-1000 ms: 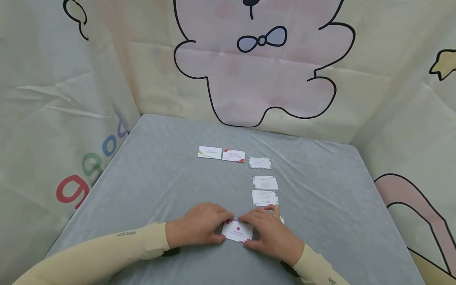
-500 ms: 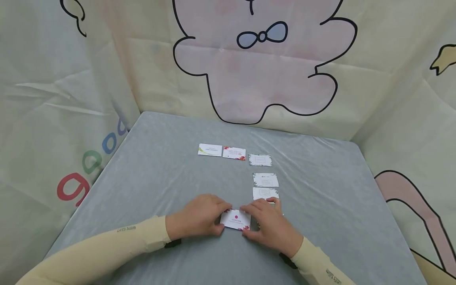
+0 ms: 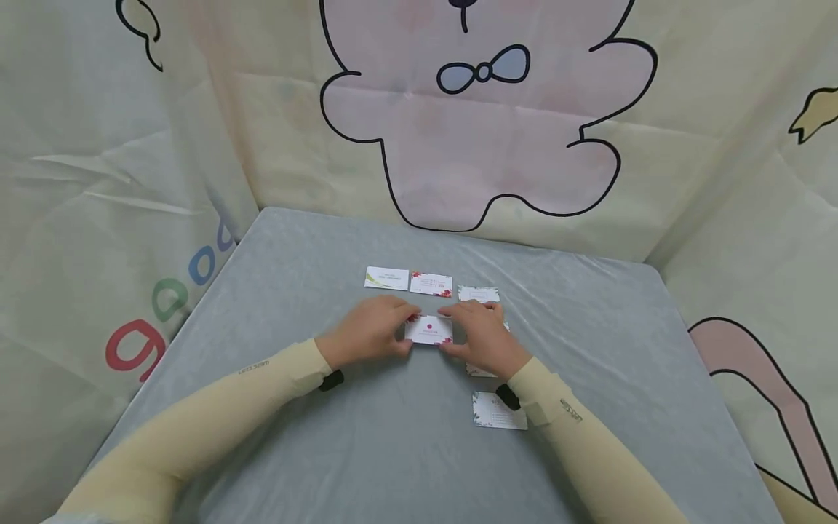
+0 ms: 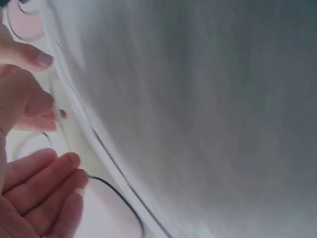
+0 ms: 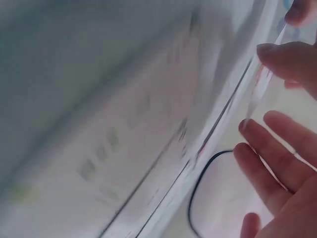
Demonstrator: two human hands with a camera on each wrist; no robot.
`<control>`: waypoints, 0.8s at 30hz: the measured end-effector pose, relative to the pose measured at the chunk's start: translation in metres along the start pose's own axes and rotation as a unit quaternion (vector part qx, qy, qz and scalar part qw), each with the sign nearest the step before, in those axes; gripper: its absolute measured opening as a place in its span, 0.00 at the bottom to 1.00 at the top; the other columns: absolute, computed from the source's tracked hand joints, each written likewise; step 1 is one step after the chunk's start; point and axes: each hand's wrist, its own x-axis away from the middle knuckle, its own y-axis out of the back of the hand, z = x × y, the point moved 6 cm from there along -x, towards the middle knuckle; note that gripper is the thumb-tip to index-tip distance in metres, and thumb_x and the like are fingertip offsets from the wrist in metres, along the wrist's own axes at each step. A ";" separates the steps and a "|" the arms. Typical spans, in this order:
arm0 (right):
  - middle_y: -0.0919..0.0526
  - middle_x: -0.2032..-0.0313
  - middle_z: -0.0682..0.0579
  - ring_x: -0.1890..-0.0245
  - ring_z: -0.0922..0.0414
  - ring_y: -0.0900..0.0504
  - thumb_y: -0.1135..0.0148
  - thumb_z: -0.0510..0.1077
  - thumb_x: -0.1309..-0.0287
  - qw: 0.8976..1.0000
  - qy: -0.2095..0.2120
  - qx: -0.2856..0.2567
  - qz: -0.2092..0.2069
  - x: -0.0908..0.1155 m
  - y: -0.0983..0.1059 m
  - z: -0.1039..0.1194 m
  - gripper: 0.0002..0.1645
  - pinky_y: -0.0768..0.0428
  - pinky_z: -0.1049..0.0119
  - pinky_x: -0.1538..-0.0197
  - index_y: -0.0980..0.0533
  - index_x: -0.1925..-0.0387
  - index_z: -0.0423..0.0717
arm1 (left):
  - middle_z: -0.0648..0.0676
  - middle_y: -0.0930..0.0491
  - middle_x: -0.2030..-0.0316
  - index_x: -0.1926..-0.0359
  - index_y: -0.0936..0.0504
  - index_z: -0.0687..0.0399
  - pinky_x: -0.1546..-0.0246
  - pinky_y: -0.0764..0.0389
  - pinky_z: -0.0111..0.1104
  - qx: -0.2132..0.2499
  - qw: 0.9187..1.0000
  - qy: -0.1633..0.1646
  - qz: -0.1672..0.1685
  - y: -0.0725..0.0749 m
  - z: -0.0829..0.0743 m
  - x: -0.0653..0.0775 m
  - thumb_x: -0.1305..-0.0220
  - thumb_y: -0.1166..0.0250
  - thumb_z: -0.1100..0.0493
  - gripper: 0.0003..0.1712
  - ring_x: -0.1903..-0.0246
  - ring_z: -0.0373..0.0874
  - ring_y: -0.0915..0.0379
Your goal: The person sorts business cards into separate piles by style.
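Note:
A white business card [image 3: 428,331] with a pink dot and red floral corners is held level between both hands in the head view. My left hand [image 3: 373,331] pinches its left end with thumb and fingers. At the opposite end, my right hand [image 3: 486,338] pinches it the same way. Edge-on, the same card [image 5: 260,82] shows between thumb and fingertip in the right wrist view. Just beyond the hands lie a card with a green-yellow curve [image 3: 386,278] and a red-flowered card [image 3: 431,284].
A leaf-bordered card [image 3: 478,293] lies at the back right. Others below it are partly covered by my right hand. Nearer, another leafy card [image 3: 495,411] lies by my right wrist. Grey cloth covers the table [image 3: 314,451]; printed curtains [image 3: 294,131] enclose its back and sides.
Both hands have carried the pink-dot card away from the body, up to just short of the back row. The nearest leafy card is uncovered; the middle ones are now partly hidden.

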 end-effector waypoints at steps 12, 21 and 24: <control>0.16 0.32 0.49 0.29 0.46 0.22 0.23 0.54 0.35 0.995 -0.084 -0.053 0.024 -0.070 -0.012 -0.062 0.34 0.43 0.40 0.35 0.20 0.31 0.52 | 0.52 0.14 0.41 0.32 0.18 0.52 0.36 0.18 0.45 0.027 0.993 0.082 0.077 -0.030 0.076 -0.065 0.34 0.28 0.49 0.31 0.43 0.48 0.17; 0.17 0.32 0.46 0.30 0.44 0.22 0.26 0.54 0.32 0.994 -0.099 -0.052 0.020 -0.080 -0.014 -0.072 0.32 0.43 0.39 0.37 0.21 0.31 0.50 | 0.52 0.15 0.38 0.28 0.21 0.52 0.30 0.23 0.45 0.046 0.988 0.099 0.110 -0.038 0.094 -0.083 0.33 0.28 0.49 0.34 0.36 0.48 0.20; 0.17 0.31 0.46 0.30 0.44 0.22 0.26 0.54 0.31 0.993 -0.099 -0.051 0.028 -0.082 -0.014 -0.071 0.32 0.43 0.39 0.37 0.21 0.30 0.50 | 0.52 0.15 0.40 0.29 0.21 0.52 0.30 0.22 0.46 0.044 0.987 0.101 0.114 -0.038 0.096 -0.083 0.34 0.27 0.49 0.34 0.38 0.48 0.20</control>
